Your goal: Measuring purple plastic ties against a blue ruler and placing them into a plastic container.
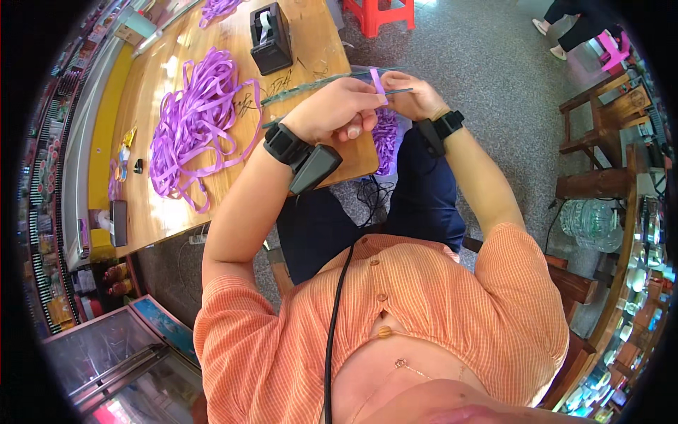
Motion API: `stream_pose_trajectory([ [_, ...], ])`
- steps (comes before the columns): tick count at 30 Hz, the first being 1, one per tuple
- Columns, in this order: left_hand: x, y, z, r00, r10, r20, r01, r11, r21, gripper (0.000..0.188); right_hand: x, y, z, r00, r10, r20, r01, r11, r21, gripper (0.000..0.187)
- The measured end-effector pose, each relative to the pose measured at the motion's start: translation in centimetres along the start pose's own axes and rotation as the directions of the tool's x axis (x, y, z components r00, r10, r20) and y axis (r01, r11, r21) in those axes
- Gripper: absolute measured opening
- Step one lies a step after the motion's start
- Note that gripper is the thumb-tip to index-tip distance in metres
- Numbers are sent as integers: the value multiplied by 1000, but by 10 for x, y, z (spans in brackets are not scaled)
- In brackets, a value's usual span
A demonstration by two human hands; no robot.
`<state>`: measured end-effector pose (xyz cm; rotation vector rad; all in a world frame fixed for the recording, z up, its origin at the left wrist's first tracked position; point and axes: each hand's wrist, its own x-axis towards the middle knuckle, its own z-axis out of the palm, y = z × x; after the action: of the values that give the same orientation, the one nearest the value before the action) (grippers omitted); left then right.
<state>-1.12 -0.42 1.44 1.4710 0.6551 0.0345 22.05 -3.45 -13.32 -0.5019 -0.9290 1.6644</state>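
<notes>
A short strip of purple ribbon (pixel 378 81) stands across a thin green stick (pixel 400 91) above the table's right corner. My left hand (pixel 344 104) is closed, its thumb and finger pinching at the ribbon's lower end. Facing it, my right hand (pixel 418 97) has bent fingers closed around the thin stick. A longer, green-wrapped stem (pixel 304 87) passes behind my left hand, its tip reaching above my right fingers. My fingers partly hide where ribbon and stick meet. A large heap of loose purple ribbon (pixel 194 127) lies on the table, left of my left forearm.
A black tape dispenser (pixel 270 41) stands at the back of the wooden table (pixel 321 42). Below its right corner sits a bag of purple pieces (pixel 385 145). A red stool (pixel 381 15), wooden chair (pixel 607 106) and person's legs (pixel 575 25) are farther off.
</notes>
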Motion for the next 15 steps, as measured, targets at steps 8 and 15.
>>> stream_pose_trajectory([
  [8,-1,1,3,999,-35,-35,37,999,35,23,21,14,16,995,95,28,-96,994,57,40],
  [15,-2,1,3,1000,-16,-21,16,1000,12,22,13,14,34,981,134,-141,-128,990,50,45],
])
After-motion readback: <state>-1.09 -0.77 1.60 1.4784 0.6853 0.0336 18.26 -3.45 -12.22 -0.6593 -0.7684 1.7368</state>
